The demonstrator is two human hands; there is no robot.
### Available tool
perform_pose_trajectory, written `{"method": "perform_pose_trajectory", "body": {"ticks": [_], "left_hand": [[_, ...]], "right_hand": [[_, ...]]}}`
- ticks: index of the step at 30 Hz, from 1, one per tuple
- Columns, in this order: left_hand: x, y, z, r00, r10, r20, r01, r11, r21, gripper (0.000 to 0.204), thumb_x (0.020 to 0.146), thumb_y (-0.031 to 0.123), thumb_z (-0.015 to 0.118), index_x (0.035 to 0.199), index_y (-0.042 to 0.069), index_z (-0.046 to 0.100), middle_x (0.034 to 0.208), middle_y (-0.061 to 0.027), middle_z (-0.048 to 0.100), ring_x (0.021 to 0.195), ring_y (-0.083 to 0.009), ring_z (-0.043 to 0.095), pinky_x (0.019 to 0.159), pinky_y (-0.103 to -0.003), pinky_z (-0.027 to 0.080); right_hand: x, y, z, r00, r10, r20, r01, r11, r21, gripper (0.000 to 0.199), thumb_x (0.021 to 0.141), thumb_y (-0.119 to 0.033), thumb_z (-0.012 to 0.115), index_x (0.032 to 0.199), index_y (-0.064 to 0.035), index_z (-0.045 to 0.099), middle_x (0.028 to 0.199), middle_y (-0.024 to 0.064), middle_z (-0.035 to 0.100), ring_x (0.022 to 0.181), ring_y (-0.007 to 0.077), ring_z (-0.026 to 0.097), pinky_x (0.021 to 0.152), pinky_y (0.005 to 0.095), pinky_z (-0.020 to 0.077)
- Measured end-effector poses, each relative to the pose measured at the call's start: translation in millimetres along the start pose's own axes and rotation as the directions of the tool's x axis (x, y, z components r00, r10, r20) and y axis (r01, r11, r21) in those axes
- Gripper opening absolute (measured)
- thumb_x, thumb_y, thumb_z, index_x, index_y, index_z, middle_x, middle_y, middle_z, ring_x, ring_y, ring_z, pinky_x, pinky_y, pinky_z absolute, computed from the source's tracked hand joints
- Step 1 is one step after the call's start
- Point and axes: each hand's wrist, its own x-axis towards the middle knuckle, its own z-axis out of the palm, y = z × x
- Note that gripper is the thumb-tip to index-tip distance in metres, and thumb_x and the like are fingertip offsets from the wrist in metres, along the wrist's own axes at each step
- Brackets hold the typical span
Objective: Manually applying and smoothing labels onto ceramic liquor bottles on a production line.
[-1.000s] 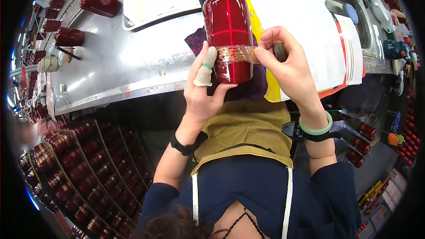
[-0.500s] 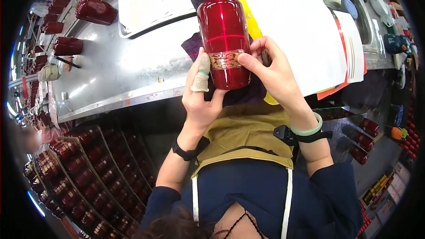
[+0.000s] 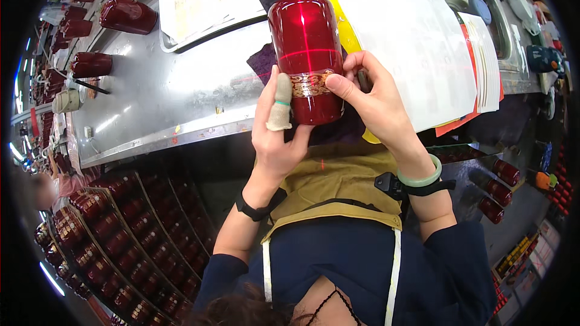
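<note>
Metal counter (image 3: 187, 87), red bottle (image 3: 305, 33), between left grip (image 3: 278, 140) and right grip (image 3: 379, 101)

- Bottle (image 3: 305, 33): glossy deep red with a clear, narrow neck; at upper centre of the frame, neck toward the top edge, base downward.
- Band (image 3: 309, 85): patterned in gold, running crosswise against the bottle's lower part.

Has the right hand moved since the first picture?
Yes: the right hand has moved slightly left toward the tray, its thumb now over the red bottle.
</note>
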Motion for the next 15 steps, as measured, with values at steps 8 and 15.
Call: {"method": "perform_pose_trajectory", "body": {"ticks": [8,15], "left_hand": [[21.7,38.2,-0.2,0.993,0.008,0.115,-0.04,0.961,0.273,0.087,0.063,0.025,0.097,0.142,0.012,0.062,0.149,-0.0292,0.042,0.13,-0.0464,0.051,0.108,-0.05,0.045],[19.4,34.8,5.3,0.999,-0.044,0.015,0.039,0.966,0.257,0.089,0.063,0.014,0.096,0.144,0.015,0.06,0.143,-0.0229,0.046,0.128,-0.0421,0.051,0.106,-0.048,0.045]], "right_hand": [[-2.0,-4.2,-27.4,1.0,0.012,-0.008,-0.011,0.99,0.138,0.029,0.109,-0.021,0.052,0.128,0.0001,0.057,0.116,0.0042,0.061,0.109,0.0073,0.053,0.098,0.0283,0.0436],[-11.2,-36.5,0.6,0.941,-0.301,-0.153,0.292,0.953,-0.077,0.022,0.099,-0.002,0.064,0.12,0.0032,0.063,0.107,0.004,0.064,0.091,0.0082,0.058,0.08,0.0228,0.0505]]}}
